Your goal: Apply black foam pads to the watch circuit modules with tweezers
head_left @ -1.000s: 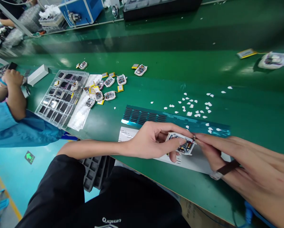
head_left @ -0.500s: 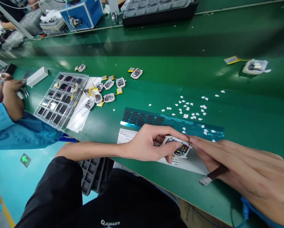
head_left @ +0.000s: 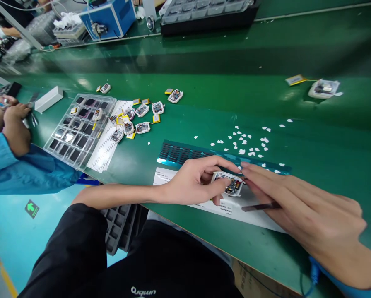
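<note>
While your left hand (head_left: 194, 182) is grasping a white device case (head_left: 235, 186) between thumb and fingers, with its circuit board facing up, your right hand (head_left: 306, 203) is placed at the right edge of this case. The grip of your right hand also holds a dark flat tool (head_left: 260, 206) under the palm; whether its fingertips pinch some small part, I cannot tell. The case is above a white printed sheet (head_left: 250, 215), which lies on the near side of the green counter (head_left: 179, 124). Just beyond the sheet you have a blue film (head_left: 164, 162) with rows of black strips (head_left: 182, 153) on its left part, and small white pieces (head_left: 242, 152) are scattered mostly farther, to the right. To your left, several similar cases (head_left: 142, 127) with yellow batteries (head_left: 156, 118) lie beside a clear tray (head_left: 112, 100). One more case (head_left: 324, 89) lies alone at the far right.
</note>
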`<state>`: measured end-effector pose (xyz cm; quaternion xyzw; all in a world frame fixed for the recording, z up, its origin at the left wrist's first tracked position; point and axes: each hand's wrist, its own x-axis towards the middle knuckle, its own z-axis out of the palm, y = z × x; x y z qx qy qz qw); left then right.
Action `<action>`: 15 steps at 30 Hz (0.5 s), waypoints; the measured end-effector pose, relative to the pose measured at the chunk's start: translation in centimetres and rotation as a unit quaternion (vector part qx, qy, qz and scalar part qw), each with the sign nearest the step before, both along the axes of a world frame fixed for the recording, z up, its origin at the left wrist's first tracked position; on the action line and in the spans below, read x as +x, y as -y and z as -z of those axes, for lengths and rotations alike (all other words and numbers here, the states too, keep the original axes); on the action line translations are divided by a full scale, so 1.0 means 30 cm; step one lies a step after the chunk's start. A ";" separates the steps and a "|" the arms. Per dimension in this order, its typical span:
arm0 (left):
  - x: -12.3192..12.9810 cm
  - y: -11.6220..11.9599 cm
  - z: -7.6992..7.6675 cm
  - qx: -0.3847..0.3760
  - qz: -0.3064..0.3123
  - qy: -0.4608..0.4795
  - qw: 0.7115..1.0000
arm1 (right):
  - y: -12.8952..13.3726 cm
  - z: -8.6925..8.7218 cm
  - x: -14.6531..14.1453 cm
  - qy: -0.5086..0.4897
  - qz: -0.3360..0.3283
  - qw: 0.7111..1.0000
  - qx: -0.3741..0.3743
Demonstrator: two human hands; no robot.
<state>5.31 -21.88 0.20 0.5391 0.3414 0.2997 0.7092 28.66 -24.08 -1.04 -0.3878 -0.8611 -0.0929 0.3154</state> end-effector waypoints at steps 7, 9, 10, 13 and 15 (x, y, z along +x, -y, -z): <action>0.004 0.005 -0.003 0.009 -0.020 0.010 1.000 | 0.009 -0.011 0.002 0.030 -0.031 0.999 0.034; 0.006 0.008 0.001 0.011 -0.030 0.008 0.999 | 0.015 -0.023 -0.016 0.044 -0.040 0.997 0.046; 0.008 0.011 0.003 0.013 -0.033 0.004 0.999 | 0.020 -0.028 -0.026 0.052 -0.044 0.996 0.049; 0.011 0.021 0.004 0.051 -0.044 -0.028 0.997 | 0.034 -0.039 -0.055 0.075 -0.044 0.995 0.052; 0.013 0.029 -0.001 0.091 -0.049 -0.062 0.993 | 0.041 -0.043 -0.069 0.081 -0.035 0.995 0.052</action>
